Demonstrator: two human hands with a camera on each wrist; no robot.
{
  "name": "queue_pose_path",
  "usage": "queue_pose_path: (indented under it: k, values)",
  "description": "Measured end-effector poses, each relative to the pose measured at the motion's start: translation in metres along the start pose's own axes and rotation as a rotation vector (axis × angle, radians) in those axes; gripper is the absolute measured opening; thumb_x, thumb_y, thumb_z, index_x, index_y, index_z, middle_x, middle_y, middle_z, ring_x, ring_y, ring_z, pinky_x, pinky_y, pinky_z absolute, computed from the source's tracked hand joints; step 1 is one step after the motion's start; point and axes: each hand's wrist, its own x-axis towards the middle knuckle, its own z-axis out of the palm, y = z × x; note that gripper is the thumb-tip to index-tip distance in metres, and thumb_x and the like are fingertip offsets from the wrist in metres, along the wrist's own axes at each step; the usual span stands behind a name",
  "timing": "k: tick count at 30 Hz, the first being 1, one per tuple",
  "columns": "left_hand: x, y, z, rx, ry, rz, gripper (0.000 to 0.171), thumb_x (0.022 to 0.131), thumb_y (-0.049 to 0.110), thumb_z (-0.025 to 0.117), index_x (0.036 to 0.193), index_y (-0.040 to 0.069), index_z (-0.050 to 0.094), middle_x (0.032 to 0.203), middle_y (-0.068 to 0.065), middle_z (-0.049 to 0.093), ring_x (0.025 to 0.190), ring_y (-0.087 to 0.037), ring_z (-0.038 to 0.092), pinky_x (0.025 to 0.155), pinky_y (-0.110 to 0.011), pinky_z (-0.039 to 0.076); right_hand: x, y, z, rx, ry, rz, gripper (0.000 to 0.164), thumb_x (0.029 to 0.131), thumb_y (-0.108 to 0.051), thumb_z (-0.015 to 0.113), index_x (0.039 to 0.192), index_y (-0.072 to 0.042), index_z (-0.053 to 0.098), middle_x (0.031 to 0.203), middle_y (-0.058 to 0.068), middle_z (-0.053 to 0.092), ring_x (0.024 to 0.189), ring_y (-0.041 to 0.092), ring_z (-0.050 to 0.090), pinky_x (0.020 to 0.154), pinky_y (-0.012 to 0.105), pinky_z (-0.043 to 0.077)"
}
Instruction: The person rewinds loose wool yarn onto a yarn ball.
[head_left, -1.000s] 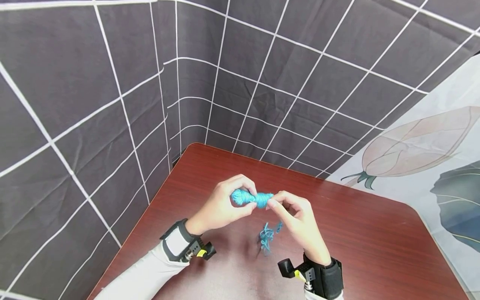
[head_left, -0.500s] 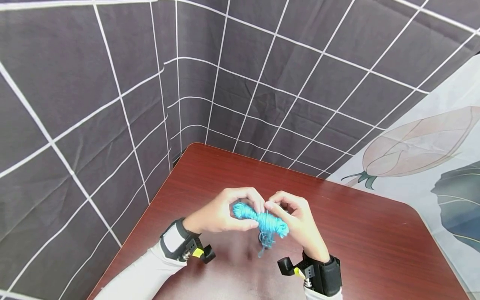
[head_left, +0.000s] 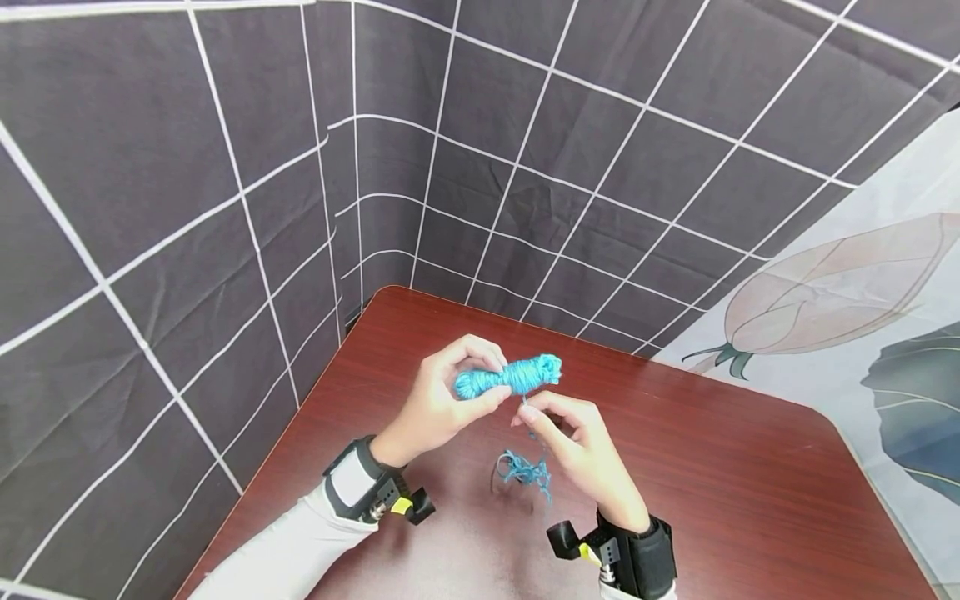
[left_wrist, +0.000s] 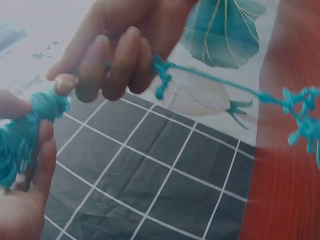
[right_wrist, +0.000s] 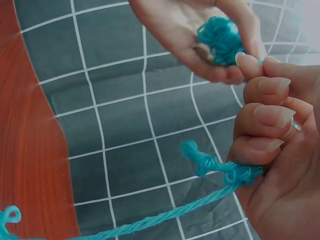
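A wound bundle of turquoise yarn [head_left: 534, 374] is held above the table by my left hand [head_left: 448, 402], thumb and fingers pinching its middle. Below its right end, my right hand [head_left: 573, 442] pinches a yarn strand running from the bundle. In the right wrist view, thumb and forefinger meet on that strand while the other fingers curl in, and a twisted yarn tail [right_wrist: 165, 216] trails out past the little finger. A tangled clump of yarn [head_left: 523, 469] shows under the hands. The left wrist view has the tail stretching toward knotted loops [left_wrist: 302, 112].
The reddish-brown wooden table [head_left: 750, 467] extends around the hands. A dark grey cloth with white grid lines [head_left: 570, 167] stands behind and to the left. On the right hangs a pale cloth with plant prints [head_left: 825, 283].
The bundle has tipped so its right end rises, and my left hand has lifted slightly. My right hand, earlier at the bundle's end and then over it, is now below it with the strand.
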Motion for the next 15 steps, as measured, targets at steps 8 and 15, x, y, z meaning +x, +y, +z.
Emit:
queue_pose_path:
  k: [8, 15]
  values:
    - [-0.002, 0.001, 0.0, 0.196, -0.025, -0.012, 0.021, 0.07, -0.006, 0.071, 0.087, -0.001, 0.059, 0.088, -0.014, 0.061, 0.083, -0.018, 0.056, 0.07, -0.039, 0.052, 0.002, -0.024, -0.005, -0.007, 0.024, 0.0, 0.013, 0.085, 0.006, 0.058, 0.081, -0.006, 0.065, 0.067, 0.001, 0.058, 0.054, 0.011, 0.045, 0.044, 0.028, 0.038]
    - [-0.005, -0.001, 0.001, 0.197, -0.22, -0.006, 0.02, 0.071, -0.002, 0.072, 0.085, 0.002, 0.059, 0.087, -0.011, 0.061, 0.079, -0.015, 0.056, 0.07, -0.032, 0.053, 0.007, -0.041, -0.013, 0.004, 0.083, -0.073, 0.013, 0.081, 0.014, 0.057, 0.078, 0.002, 0.062, 0.065, 0.007, 0.055, 0.051, 0.009, 0.042, 0.042, 0.027, 0.035]
